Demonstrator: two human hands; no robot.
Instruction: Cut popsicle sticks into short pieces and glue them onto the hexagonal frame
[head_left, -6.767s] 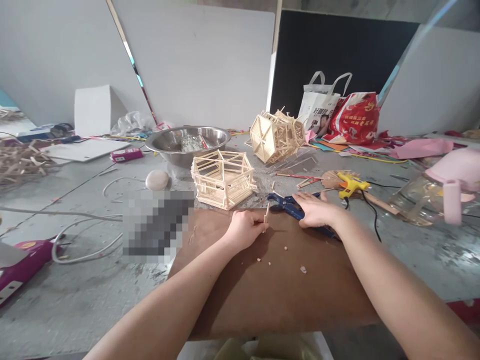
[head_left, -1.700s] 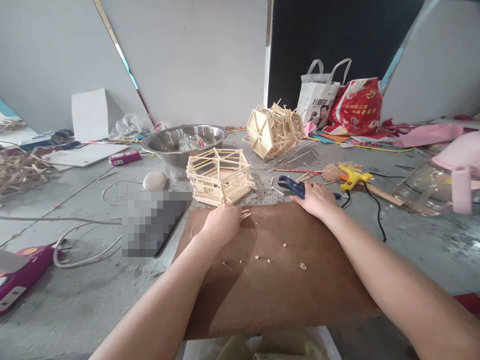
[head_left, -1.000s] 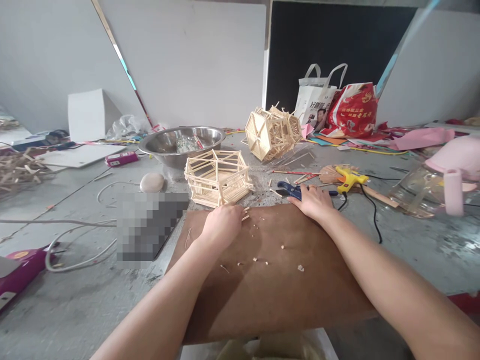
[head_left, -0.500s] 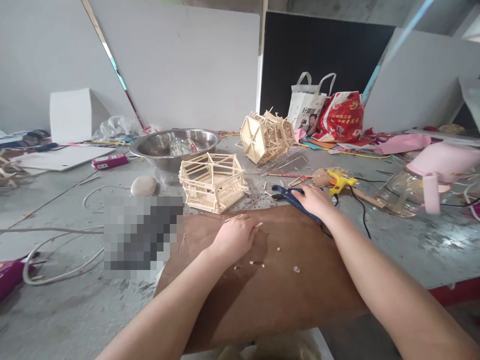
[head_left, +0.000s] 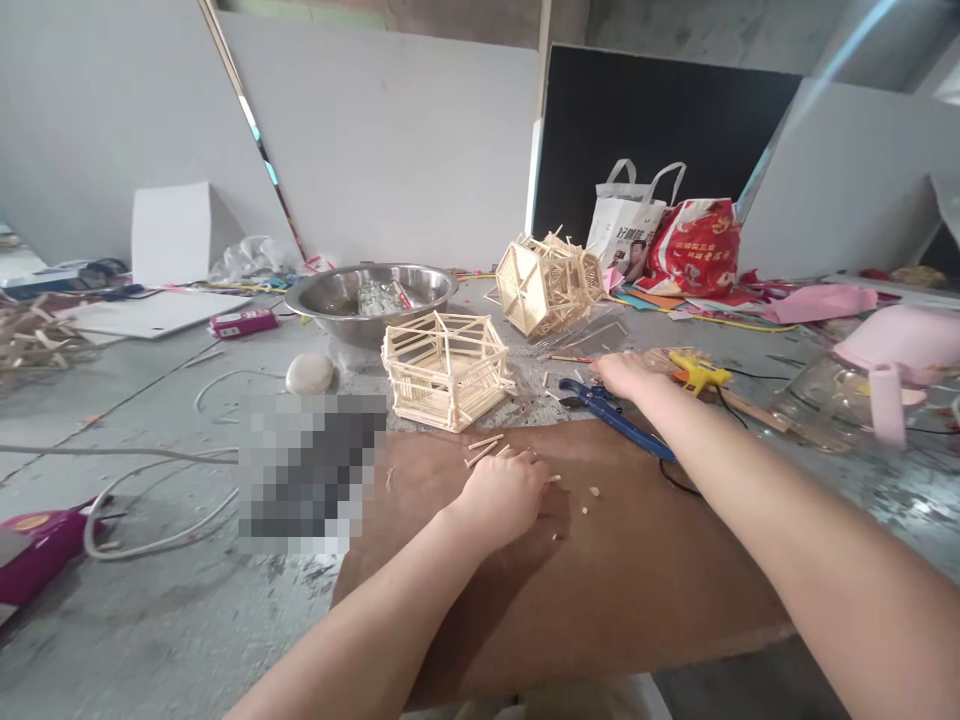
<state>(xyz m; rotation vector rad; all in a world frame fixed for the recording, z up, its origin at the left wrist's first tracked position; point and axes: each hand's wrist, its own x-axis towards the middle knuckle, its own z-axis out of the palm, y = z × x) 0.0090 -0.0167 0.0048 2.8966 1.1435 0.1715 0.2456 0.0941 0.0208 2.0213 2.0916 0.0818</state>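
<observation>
My left hand (head_left: 506, 495) lies palm down on the brown board (head_left: 637, 590), fingers bent and a little apart. Beside its knuckles lie short wooden sticks (head_left: 484, 452); a stick end pokes out by its fingertips. Small scraps (head_left: 585, 510) lie just to the right. My right hand (head_left: 630, 372) reaches past the blue-handled pliers (head_left: 626, 425), fingers outstretched near a red stick (head_left: 566, 358) and loose wood pieces; its fingertips are partly hidden. The pliers lie free at the board's far edge. An open hexagonal stick frame (head_left: 450, 370) stands behind my left hand.
A second stick structure (head_left: 547, 285) lies tilted farther back, right of a steel bowl (head_left: 371, 310). To the right are a yellow glue gun (head_left: 697, 372) and a clear jug with a pink lid (head_left: 892, 345). A white puck-shaped object (head_left: 310, 373) and cables are left.
My right hand has let go of the pliers and moved beyond them. My left hand has put sticks down on the board and slid right and nearer, shifting the scraps.
</observation>
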